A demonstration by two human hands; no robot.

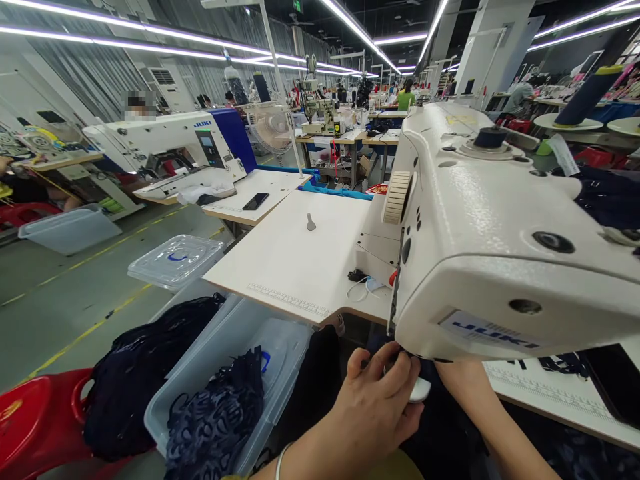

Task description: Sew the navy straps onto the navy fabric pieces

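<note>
My left hand (373, 403), with a bracelet at the wrist, is just below the near end of the white JUKI sewing machine (450, 280). Its fingers are curled and pressed together at the machine's lower edge; whatever they grip is mostly covered. Beside those fingertips a rounded white piece (421, 391) shows, its kind unclear. My right hand (453, 375) reaches under the machine head, which hides its fingers. Dark cloth (435, 427) lies below and between my two hands.
A white tabletop (280, 260) extends left of the machine, with a small grey flat piece (311, 223) on it. A clear bin (285, 373) of navy straps stands lower left, near a red stool (35, 427) and a dark fabric pile (130, 373). A phone (256, 201) lies farther back.
</note>
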